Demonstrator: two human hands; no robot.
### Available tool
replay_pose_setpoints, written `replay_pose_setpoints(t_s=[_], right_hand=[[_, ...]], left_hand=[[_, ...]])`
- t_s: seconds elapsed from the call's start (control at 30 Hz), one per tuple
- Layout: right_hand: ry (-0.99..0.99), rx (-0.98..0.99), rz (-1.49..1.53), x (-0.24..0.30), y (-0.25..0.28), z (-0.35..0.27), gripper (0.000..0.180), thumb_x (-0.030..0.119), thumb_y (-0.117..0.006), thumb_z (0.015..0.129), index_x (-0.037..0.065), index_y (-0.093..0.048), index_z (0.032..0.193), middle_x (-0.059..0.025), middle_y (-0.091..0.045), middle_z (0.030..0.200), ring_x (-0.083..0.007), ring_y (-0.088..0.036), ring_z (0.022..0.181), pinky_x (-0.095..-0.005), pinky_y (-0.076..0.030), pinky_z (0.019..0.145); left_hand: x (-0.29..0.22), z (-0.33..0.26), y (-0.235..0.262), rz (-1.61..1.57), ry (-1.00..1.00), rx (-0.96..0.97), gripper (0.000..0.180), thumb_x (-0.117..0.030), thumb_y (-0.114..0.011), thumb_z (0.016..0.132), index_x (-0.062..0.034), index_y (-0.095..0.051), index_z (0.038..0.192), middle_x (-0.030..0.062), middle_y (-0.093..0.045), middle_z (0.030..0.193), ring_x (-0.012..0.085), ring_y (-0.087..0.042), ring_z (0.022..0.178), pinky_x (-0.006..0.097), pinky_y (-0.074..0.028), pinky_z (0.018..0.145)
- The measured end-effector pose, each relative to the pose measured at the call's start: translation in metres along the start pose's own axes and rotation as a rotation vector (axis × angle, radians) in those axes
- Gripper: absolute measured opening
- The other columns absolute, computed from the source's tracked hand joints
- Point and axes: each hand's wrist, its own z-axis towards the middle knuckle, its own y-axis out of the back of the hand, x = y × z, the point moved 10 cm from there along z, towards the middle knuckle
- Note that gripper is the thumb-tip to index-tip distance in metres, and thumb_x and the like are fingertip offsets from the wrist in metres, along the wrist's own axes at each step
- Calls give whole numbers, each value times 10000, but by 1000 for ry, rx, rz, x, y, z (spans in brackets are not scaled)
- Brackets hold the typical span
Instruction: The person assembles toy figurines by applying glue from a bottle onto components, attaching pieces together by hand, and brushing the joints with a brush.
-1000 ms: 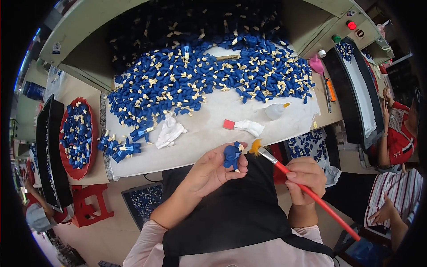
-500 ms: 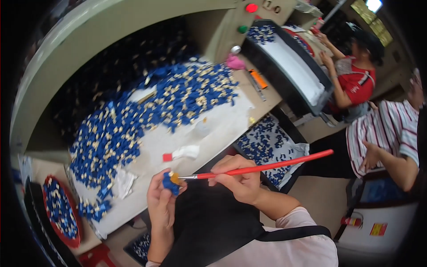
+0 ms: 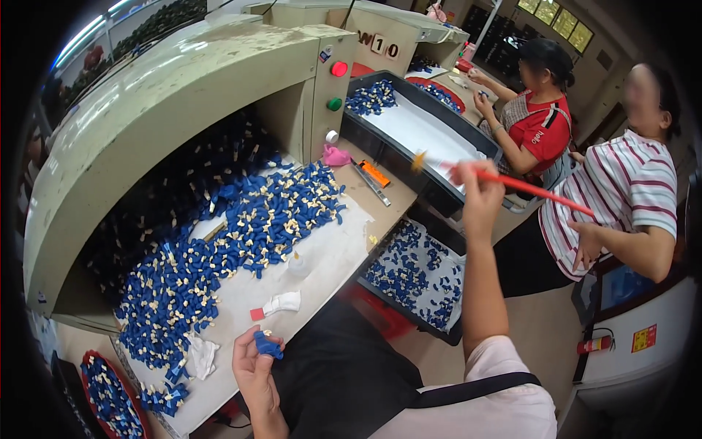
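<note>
My left hand point(image 3: 252, 374) pinches a small blue moulded piece point(image 3: 268, 346) with a cream end, low over the table's front edge. Raised well off to the right, my right hand point(image 3: 479, 192) grips a paintbrush point(image 3: 545, 194) by its long red handle. The brush's yellowish bristles point left and are apart from the piece. A wide heap of similar blue-and-cream pieces point(image 3: 252, 227) covers much of the white table sheet point(image 3: 333, 245). Near my left hand lie a white strip with a red end point(image 3: 281, 304) and crumpled white paper point(image 3: 201, 356). A small whitish bottle point(image 3: 297, 265) stands behind them.
A beige curved hood point(image 3: 168, 80) arches over the heap. A cutter knife point(image 3: 371, 183) and an orange box point(image 3: 375, 173) lie at the table's right. Black trays point(image 3: 479, 137) stand beyond, one lower down. Two people are at the right; a red basket point(image 3: 131, 410) is lower left.
My right hand has swung up and right, taking the brush away from the blue piece. My left hand keeps the piece. The view has shifted, showing more of the hood and the people.
</note>
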Motion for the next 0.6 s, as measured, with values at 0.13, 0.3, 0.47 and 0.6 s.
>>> replay_pose_setpoints(t_s=[0.13, 0.3, 0.47, 0.6], right_hand=[[-27, 417, 495, 63, -82, -96, 21, 2, -527, 759, -10, -543, 765, -94, -568, 659, -141, -538, 591, -240, -420, 555], [121, 511, 560, 103, -100, -135, 86, 12, -548, 719, -12, -520, 796, -121, -559, 636, -209, -532, 548, -278, -424, 520], [313, 672, 613, 134, -125, -163, 172, 126, -608, 729, 3, -514, 805, -108, -540, 616, -239, -529, 515, -308, -450, 491], [469, 837, 541, 145, -141, -168, 181, 129, -622, 708, 2, -523, 790, -109, -537, 610, -235, -508, 498, -290, -426, 465]], left_hand=[[0, -1, 4, 93, 21, -6, 481, -98, -651, 686, 29, -424, 1091, 127, -553, 945, 185, -552, 861, 272, -428, 776], [-1, 6, -18, 108, 7, 196, 460, 2, -648, 691, 11, -444, 1103, 69, -560, 951, 116, -537, 870, 229, -412, 767], [-2, -1, -4, 190, -28, 123, 439, -28, -653, 698, 0, -460, 1092, 59, -569, 933, 107, -542, 848, 224, -404, 758], [0, -3, 1, 117, 2, 125, 430, -31, -647, 706, -3, -462, 1093, 56, -567, 926, 106, -540, 846, 226, -404, 763]])
